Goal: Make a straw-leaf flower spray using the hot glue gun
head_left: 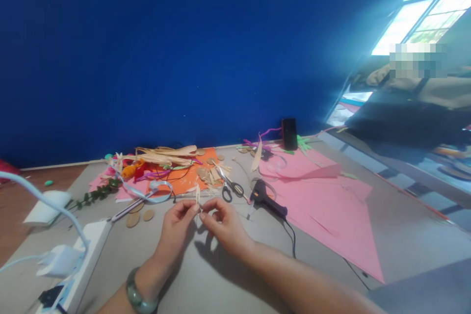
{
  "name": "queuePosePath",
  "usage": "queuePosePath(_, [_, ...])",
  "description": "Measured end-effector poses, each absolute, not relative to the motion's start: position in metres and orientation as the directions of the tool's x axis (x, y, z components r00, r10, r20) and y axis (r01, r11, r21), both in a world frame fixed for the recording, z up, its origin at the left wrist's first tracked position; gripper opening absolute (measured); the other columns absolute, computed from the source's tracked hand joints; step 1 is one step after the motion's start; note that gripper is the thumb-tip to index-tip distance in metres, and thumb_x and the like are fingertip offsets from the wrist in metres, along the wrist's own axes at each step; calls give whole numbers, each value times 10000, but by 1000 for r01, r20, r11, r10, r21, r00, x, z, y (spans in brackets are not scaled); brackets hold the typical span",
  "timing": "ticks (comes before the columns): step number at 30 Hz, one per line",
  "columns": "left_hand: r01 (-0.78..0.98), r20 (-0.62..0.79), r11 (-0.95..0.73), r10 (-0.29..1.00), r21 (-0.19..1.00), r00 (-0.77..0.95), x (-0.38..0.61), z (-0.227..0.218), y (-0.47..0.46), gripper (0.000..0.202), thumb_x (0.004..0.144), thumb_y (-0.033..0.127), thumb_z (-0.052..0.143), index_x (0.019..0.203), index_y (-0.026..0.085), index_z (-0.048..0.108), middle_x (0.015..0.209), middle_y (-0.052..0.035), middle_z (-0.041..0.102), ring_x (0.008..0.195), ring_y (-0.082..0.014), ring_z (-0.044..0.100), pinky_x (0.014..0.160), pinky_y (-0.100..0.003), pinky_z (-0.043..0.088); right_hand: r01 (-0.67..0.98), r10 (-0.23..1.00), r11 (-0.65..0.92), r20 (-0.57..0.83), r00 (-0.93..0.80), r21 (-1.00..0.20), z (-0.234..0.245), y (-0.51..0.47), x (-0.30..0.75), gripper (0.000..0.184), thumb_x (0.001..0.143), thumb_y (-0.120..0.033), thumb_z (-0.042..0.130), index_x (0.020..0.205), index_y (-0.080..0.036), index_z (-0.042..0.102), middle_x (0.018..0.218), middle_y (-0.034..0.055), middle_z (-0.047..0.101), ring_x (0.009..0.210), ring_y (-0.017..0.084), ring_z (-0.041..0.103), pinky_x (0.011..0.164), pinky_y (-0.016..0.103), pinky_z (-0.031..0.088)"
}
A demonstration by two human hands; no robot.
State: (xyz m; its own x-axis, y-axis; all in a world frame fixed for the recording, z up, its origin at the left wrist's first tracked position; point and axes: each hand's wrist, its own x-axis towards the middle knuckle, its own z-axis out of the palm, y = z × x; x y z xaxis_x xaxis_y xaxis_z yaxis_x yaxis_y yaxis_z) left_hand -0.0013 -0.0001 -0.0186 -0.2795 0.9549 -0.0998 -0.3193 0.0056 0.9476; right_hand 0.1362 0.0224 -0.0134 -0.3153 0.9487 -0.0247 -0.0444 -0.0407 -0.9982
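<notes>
My left hand [177, 225] and my right hand [225, 225] meet over the grey table [206, 279], fingertips pinched together on a small pale strip [197, 196] that stands upright between them. A green bracelet [137, 298] circles my left wrist. Just beyond the hands lie scissors [231, 187] and a black glue gun [268, 199] with its cord running toward me.
Pink paper [324, 201] covers the right of the table, orange paper [184, 181] and dried leaf strips [165, 156] lie at the back. A white power strip [86, 255] with cables sits left. Cardboard discs [140, 217], a leafy sprig [96, 195], a black phone [289, 133] and a blue wall stand around.
</notes>
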Motion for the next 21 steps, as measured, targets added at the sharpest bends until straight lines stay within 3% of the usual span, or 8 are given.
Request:
queuePosePath(5, [-324, -147, 101, 982, 941, -120, -1, -26, 0, 247, 717, 374, 767, 781, 147, 691, 638, -25, 675, 522, -127, 591, 530, -238, 454, -170, 939, -139, -75, -336, -976, -8, 31, 141, 232, 728, -315, 719, 895, -196, 610, 693, -39, 613, 431, 44, 492, 415, 162, 376])
queuePosePath(10, [-290, -190, 164, 980, 943, -64, 2, -27, -2, 270, 720, 406, 760, 742, 147, 686, 557, -1, 635, 435, -101, 531, 442, -212, 404, -227, 923, -195, -101, -371, -954, -8, 36, 142, 203, 705, -312, 734, 752, -179, 588, 617, -43, 586, 430, 70, 520, 400, 177, 384])
queuePosePath(21, [-301, -243, 211, 967, 930, -74, 6, -27, -2, 303, 683, 423, 774, 690, 144, 655, 480, 36, 571, 357, -67, 456, 353, -175, 352, -99, 934, -139, -97, -343, -985, -12, 44, 144, 214, 692, -314, 734, 649, -147, 607, 548, -36, 586, 402, 54, 460, 405, 182, 356])
